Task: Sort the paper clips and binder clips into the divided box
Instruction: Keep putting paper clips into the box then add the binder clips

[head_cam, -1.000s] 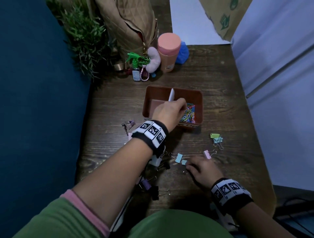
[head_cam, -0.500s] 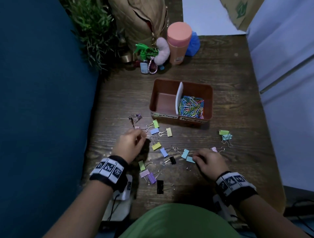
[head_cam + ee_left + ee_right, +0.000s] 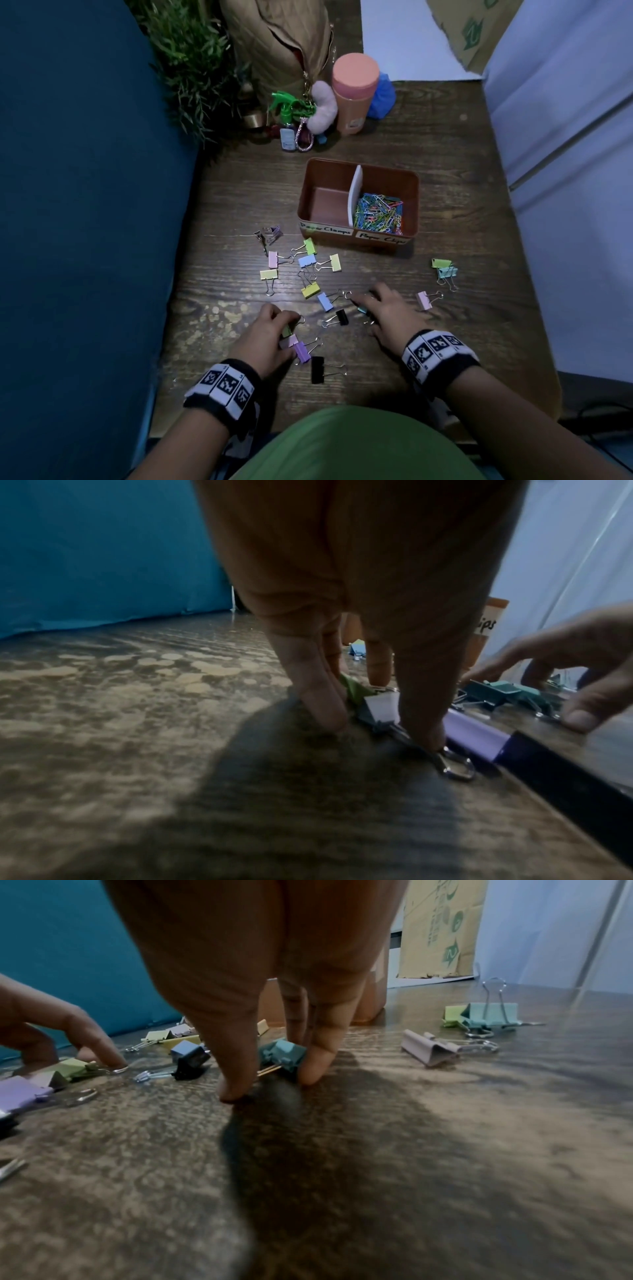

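Note:
A brown divided box (image 3: 415, 202) stands mid-table; its right half holds coloured paper clips (image 3: 378, 214) and its left half shows only bare floor. Several pastel and black binder clips (image 3: 310, 263) lie scattered in front of it. Near the front edge my left hand (image 3: 291, 325) pinches a green binder clip (image 3: 356, 688) and a pale pink one (image 3: 382, 706) on the table, beside a purple clip (image 3: 476, 734). My right hand (image 3: 274, 1085) pinches a teal binder clip (image 3: 282, 1053) between thumb and fingers, still on the wood.
A pink tumbler (image 3: 354, 92), small spray bottle (image 3: 286, 116), quilted bag (image 3: 281, 44) and plant (image 3: 191, 61) crowd the back left. A blue panel (image 3: 85, 205) borders the left, a white wall (image 3: 565, 171) the right. Two clips (image 3: 443, 269) lie at right.
My left hand has pulled back from the box to the clips nearest me and closed on them. My right hand has stayed at the teal clip.

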The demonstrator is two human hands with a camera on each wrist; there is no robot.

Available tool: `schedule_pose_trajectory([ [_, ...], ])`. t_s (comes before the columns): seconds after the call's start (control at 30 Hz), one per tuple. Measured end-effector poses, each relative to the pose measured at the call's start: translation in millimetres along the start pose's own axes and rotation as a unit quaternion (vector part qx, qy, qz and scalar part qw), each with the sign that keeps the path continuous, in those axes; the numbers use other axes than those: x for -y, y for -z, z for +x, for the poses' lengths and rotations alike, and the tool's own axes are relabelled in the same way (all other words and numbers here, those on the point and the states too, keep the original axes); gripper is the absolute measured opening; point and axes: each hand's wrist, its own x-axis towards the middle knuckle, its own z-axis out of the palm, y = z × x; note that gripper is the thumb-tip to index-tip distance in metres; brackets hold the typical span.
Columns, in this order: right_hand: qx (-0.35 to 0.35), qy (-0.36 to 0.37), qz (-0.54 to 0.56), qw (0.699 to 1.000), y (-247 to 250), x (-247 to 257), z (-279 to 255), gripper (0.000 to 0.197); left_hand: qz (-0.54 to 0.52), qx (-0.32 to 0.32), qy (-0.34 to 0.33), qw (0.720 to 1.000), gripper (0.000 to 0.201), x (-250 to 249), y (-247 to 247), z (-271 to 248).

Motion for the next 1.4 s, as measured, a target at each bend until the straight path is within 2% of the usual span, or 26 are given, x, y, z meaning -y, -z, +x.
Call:
schedule_pose_trajectory([
  [0.1, -0.019, -0.005, 0.009, 1.0, 0, 3, 5, 0.051, 0.008, 0.002, 0.01, 1.0, 0.044, -5, 1, 5],
  [0.2, -0.022, -0.003, -0.017, 1.0, 0, 4, 4, 0.045, 0.008, 0.008, 0.048, 0.999, 0.04, -10, 3, 10],
  [0.3, -0.008, 0.006, -0.059, 0.998, -2, 6, -1, 0.046, 0.027, 0.015, 0.039, 0.999, 0.028, -15, 1, 12],
  [0.37, 0.012, 0.007, -0.076, 0.997, -3, 9, -3, 0.055, 0.039, 0.023, 0.017, 0.999, 0.023, -17, -2, 13],
  [0.5, 0.057, -0.002, -0.103, 0.993, 1, 17, -2, 0.07, 0.078, 0.03, -0.002, 0.997, 0.026, -19, -4, 12],
  [0.7, 0.082, -0.036, -0.123, 0.988, 5, 24, -1, 0.051, 0.068, 0.027, 0.003, 0.997, 0.026, -17, -5, 11],
  [0.8, 0.095, -0.032, -0.092, 0.991, 11, 22, -4, 0.04, 0.028, 0.024, 0.019, 0.999, 0.023, -13, -3, 9],
  [0.9, 0.084, -0.027, -0.059, 0.994, 16, 17, -7, 0.038, -0.014, 0.008, 0.023, 1.0, 0.014, -19, 11, 9],
  [0.97, 0.068, -0.035, -0.026, 0.997, 19, 15, -6, 0.039, -0.071, -0.013, 0.013, 0.997, 0.009, -32, 29, 17],
  [1.07, 0.067, -0.042, 0.03, 0.996, 21, 13, -2, 0.049, -0.162, -0.056, -0.021, 0.985, 0.015, -65, 67, 42],
  [1.13, 0.059, -0.046, 0.054, 0.996, 24, 12, 0, 0.046, -0.183, -0.09, -0.035, 0.978, 0.015, -92, 94, 66],
  [1.23, 0.003, -0.069, 0.122, 0.99, 43, 16, 9, 0.029, -0.178, -0.157, -0.022, 0.971, 0.024, -123, 132, 101],
  [1.33, -0.059, -0.076, 0.218, 0.971, 81, 27, 27, 0.029, -0.165, -0.182, -0.015, 0.969, 0.027, -135, 150, 120],
  [1.4, -0.096, -0.054, 0.231, 0.967, 108, 36, 43, 0.032, -0.179, -0.183, -0.008, 0.967, 0.031, -132, 154, 123],
])
